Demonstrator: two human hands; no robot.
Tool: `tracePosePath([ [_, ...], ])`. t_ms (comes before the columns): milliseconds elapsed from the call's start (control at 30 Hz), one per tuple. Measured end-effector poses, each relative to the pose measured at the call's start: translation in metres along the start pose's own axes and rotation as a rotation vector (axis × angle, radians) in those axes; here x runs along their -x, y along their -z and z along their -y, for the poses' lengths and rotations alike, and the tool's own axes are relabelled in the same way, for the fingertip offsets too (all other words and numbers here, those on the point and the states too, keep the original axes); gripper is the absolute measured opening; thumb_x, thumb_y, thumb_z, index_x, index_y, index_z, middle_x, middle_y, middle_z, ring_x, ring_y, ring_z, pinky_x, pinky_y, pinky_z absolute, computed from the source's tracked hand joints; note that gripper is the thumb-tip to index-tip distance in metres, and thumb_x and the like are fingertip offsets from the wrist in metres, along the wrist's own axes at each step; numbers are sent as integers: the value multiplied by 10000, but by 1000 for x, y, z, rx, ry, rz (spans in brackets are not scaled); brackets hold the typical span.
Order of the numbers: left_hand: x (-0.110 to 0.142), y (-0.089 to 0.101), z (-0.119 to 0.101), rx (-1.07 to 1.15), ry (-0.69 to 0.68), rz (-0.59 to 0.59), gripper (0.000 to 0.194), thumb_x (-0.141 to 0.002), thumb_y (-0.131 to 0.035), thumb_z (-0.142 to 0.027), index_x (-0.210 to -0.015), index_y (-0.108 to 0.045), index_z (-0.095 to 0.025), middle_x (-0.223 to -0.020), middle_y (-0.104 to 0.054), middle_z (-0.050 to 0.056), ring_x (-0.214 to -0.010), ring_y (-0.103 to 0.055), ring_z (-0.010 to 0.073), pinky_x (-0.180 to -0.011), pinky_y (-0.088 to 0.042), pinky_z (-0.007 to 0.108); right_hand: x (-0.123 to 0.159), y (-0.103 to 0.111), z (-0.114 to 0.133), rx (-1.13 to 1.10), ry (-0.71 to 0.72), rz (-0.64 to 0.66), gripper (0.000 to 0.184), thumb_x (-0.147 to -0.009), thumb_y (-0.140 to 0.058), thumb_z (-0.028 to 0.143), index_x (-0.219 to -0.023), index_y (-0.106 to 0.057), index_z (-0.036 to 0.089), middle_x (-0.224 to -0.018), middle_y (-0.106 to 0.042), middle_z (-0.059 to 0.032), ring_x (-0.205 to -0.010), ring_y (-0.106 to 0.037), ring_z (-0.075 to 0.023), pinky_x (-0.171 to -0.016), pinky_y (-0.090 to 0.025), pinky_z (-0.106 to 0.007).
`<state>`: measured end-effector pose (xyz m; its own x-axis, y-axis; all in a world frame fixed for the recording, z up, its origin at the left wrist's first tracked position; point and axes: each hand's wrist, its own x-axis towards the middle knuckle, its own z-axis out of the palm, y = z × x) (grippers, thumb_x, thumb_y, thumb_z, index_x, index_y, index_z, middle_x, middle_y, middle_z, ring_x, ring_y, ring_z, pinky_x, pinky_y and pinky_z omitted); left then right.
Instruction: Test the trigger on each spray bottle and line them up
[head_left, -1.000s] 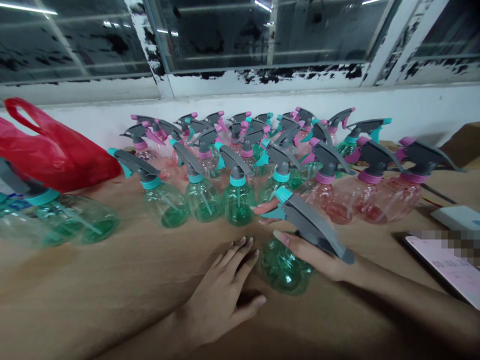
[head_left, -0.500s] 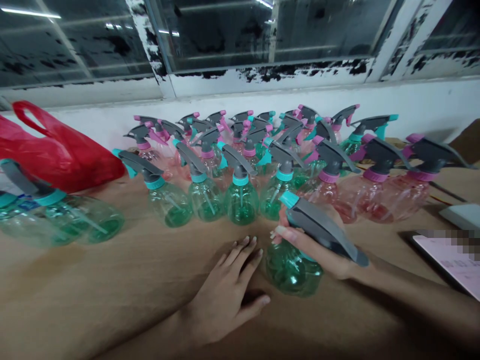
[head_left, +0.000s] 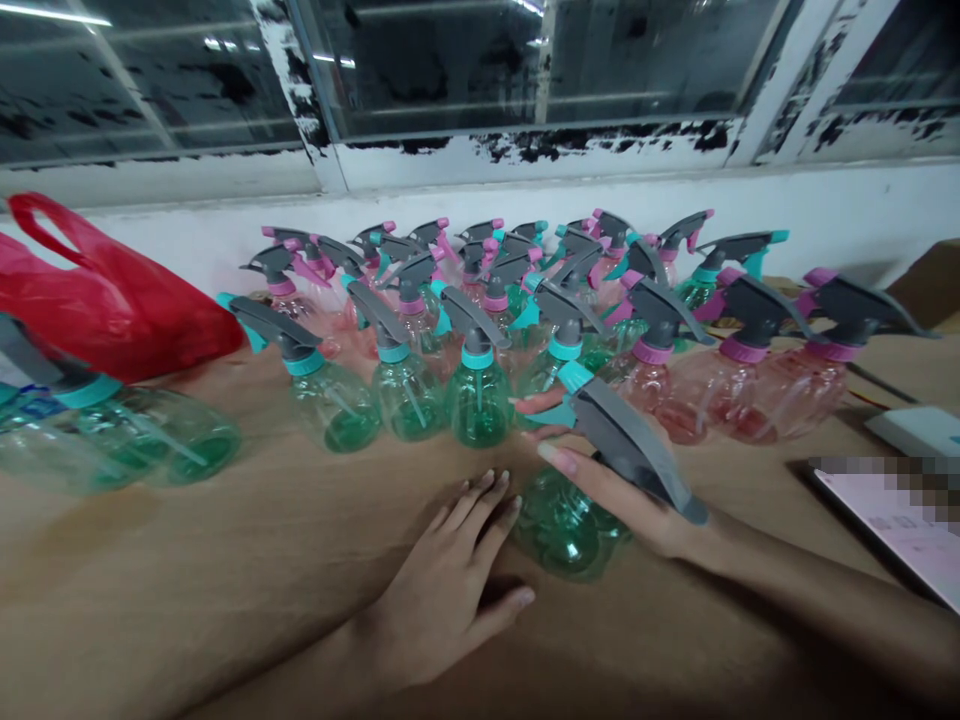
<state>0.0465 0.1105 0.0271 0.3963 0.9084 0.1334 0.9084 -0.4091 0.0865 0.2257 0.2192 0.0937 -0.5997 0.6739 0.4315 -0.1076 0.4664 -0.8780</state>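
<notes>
Green spray bottle (head_left: 566, 530) is in my right hand (head_left: 634, 505), nearer to me than the row of other spray bottles (head_left: 480, 405); this hand is closed around it, under the grey sprayer head (head_left: 630, 440), with the index finger (head_left: 538, 402) stretched out by the turquoise trigger (head_left: 553, 416); my left hand (head_left: 439, 595) lies palm down on the table (head_left: 247, 580), just beside the bottle, its fingers (head_left: 496, 532) slightly spread.

Dim light overall. A white tube light (head_left: 56, 13) gleams in the dark far-left windowpane (head_left: 82, 75); glare spots the near green spray bottle (head_left: 566, 530). Shadow pools beneath the right forearm (head_left: 802, 585). The leftmost spray bottles (head_left: 161, 432) look stretched and blurred; pixelation covers part of the phone (head_left: 874, 520).
</notes>
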Motion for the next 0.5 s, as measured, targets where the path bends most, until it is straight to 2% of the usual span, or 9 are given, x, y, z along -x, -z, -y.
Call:
tracePosePath([
  [133,1,0,0,6,3,-4,593,-920,-433,-509,-1367,-357,-127,-1481,-264,125,-1353,-226,289,-1051,-291,476,-1,0,0,20,9,13,255,-801,-631,247,-1048,-566,256,-1033,-662,-12,-887,-665,-167,-752,-558,-292],
  [300,1,1,-1,17,16,16,590,-917,-444,-508,-1365,-362,-133,-1479,-272,118,-1354,-223,284,-1060,-280,475,-2,0,-3,33,7,38,260,-807,-629,257,-1058,-563,268,-899,-663,8,-820,-668,-164,-676,-553,-290],
  [500,0,3,-1,16,22,27,613,-921,-441,-505,-1387,-329,-123,-1486,-253,122,-1362,-200,275,-1068,-268,462,-3,0,-2,19,-19,72,257,-824,-605,277,-1071,-535,257,-923,-644,0,-852,-661,-169,-701,-551,-299],
])
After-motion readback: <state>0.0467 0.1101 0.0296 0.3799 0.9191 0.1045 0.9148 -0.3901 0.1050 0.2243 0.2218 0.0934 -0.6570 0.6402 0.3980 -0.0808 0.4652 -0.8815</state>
